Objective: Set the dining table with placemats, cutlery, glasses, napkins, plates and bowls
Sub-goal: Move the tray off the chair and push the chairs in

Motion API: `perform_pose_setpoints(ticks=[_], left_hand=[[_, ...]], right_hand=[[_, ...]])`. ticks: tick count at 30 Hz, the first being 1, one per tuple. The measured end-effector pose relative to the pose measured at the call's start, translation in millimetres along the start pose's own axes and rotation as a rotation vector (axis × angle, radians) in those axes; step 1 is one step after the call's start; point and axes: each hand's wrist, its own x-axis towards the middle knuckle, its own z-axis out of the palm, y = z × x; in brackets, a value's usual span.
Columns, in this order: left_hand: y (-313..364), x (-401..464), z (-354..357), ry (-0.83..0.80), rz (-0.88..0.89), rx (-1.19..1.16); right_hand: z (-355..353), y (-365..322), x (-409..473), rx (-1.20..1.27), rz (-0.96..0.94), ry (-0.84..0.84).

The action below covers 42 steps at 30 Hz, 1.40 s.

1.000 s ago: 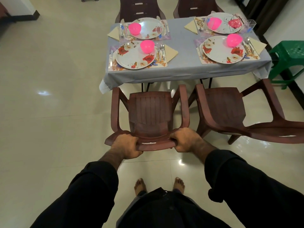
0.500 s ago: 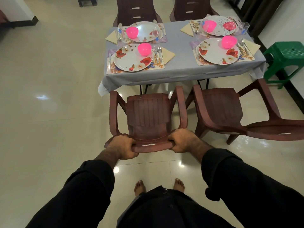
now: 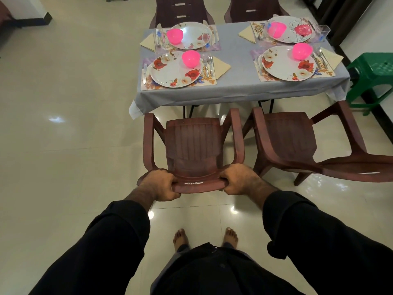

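I stand behind a brown plastic armchair (image 3: pixel 193 145) that faces the dining table (image 3: pixel 234 90). My left hand (image 3: pixel 158 185) grips the left end of its backrest top and my right hand (image 3: pixel 239 179) grips the right end. The grey-clothed table carries several place settings: floral plates (image 3: pixel 170 71) on placemats (image 3: pixel 209 81), each with a pink bowl (image 3: pixel 190 58), cutlery (image 3: pixel 208 63) and a folded cream napkin (image 3: pixel 222 66). Clear glasses (image 3: pixel 323 33) stand near the far settings.
A second brown armchair (image 3: pixel 287 141) stands to the right, turned at an angle. Another two chairs (image 3: pixel 180 11) sit at the table's far side. A green plastic stool (image 3: pixel 374 73) is by the right wall. Glossy tiled floor (image 3: pixel 74 124) stretches to the left. My bare feet show below.
The chair has slid a little closer to the table with both hands still on its backrest. I have stepped forward with it.
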Motion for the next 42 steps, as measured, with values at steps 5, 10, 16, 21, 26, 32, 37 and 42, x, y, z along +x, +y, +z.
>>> perform_pose_setpoints(ticks=[5, 10, 16, 21, 26, 32, 37, 42], left_hand=[[0.0, -3.8, -0.3, 0.006, 0.009, 0.015], [-1.7, -2.6, 2.0, 0.008, 0.017, 0.002], [-1.5, -1.5, -0.7, 0.005, 0.034, 0.014], [0.1, -0.6, -3.9, -0.025, 0.025, -0.013], [10.8, -4.0, -23.3, -0.200, -0.002, -0.114], [15.2, -18.5, -42.2, -0.196, -0.191, -0.482], [16.2, -38.5, -46.4, -0.116, -0.256, -0.557], [20.2, -53.5, -49.0, -0.080, -0.281, -0.499]], right_hand=[[-0.5, -1.8, -1.1, -0.008, 0.015, -0.012], [2.9, -0.3, 2.2, -0.022, 0.023, -0.021], [4.9, 4.8, 5.4, -0.045, 0.015, -0.011], [4.5, 7.4, 9.5, -0.021, 0.012, -0.024], [-8.4, 3.9, 13.7, 0.065, 0.005, -0.226], [-30.4, 6.9, 13.4, 0.463, 0.102, -0.135], [-20.8, 6.6, 10.2, 0.404, 0.104, -0.081], [-12.5, 1.4, 0.1, 0.344, 0.091, -0.038]])
